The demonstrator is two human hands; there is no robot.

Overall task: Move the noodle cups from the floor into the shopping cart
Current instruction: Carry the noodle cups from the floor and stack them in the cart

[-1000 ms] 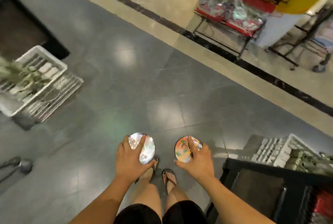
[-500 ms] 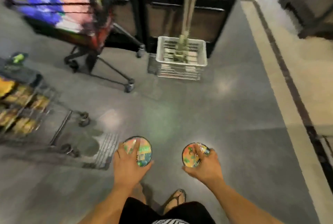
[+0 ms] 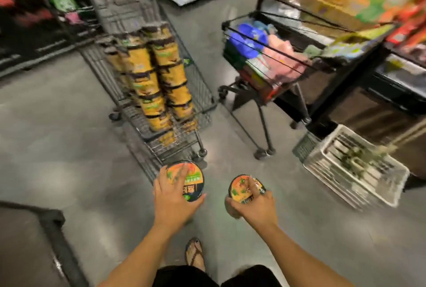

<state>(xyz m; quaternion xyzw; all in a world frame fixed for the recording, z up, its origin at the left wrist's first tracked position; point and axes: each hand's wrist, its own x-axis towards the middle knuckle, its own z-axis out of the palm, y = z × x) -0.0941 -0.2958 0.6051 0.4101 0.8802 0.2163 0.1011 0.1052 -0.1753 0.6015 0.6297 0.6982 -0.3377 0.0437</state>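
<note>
My left hand point(image 3: 171, 196) grips a noodle cup point(image 3: 192, 180) from above, fingers spread over its orange and black lid. My right hand point(image 3: 253, 206) holds a second noodle cup point(image 3: 239, 188) the same way, tilted a little to the left. Both cups hang above the grey floor in front of me. Straight ahead stands a black wire shopping cart point(image 3: 202, 83) with several yellow noodle cups point(image 3: 161, 79) stacked in tall columns inside it. Its near end is just beyond my left hand.
A smaller cart point(image 3: 265, 102) with blue and pink goods stands right of the wire cart. A white plastic crate point(image 3: 359, 166) lies on the floor at right. Shelves of goods line the back and right. A dark fixture point(image 3: 53, 229) edges the lower left. My sandalled foot point(image 3: 194, 252) shows below.
The view has swung round from open floor to the carts. The wire cart with stacked cups now lies straight ahead. Both hands still hold their cups, carried closer to it.
</note>
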